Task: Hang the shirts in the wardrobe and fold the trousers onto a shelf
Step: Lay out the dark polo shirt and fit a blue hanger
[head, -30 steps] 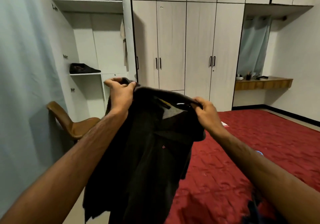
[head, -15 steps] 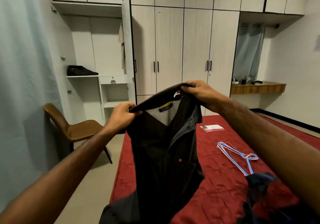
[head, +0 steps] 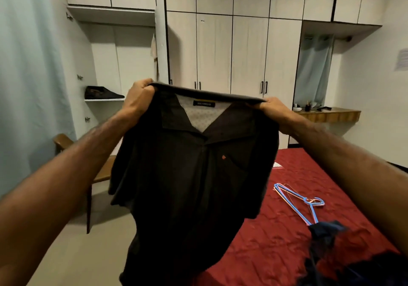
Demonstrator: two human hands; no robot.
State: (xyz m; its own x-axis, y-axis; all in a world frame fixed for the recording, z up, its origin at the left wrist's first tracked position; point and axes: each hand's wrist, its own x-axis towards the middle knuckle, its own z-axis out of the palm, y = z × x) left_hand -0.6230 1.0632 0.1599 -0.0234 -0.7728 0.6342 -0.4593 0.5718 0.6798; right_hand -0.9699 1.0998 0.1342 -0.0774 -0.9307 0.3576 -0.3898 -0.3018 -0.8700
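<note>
A: Shirt [head: 194, 164] status?
B: Dark, short-sleeved, held up in the air at chest height, front toward the camera, collar open, label showing inside the neck. It hangs free below; the hem runs out of view at the bottom edge.

A: Grip?
B: Left hand [head: 139, 96] clenched on the left shoulder seam, right hand [head: 273, 109] clenched on the right shoulder seam. Collar line stretched between them, left end a bit higher. Whole shirt body hangs under the two grips.

A: Room around it?
B: Bed [head: 298, 230] with red cover just right of and behind the shirt's lower part; bed edge runs diagonally under it. Bare floor [head: 88, 252] on the left. Chair [head: 97, 175] left, partly hidden by the left forearm and the shirt.

A: Wardrobe?
B: Wardrobe [head: 220, 53] straight ahead, well apart. Leftmost door [head: 163, 38] is open, edge-on. Shelf [head: 103, 99] inside carries a dark folded item [head: 101, 92].

A: Anything else?
B: Hangers [head: 298, 201], blue and pink, flat on the bed right of the shirt. Dark blue cloth [head: 326, 230] at the bed's near corner, touching their lower end. Desk [head: 329, 114] far right, below a curtain [head: 313, 69].
</note>
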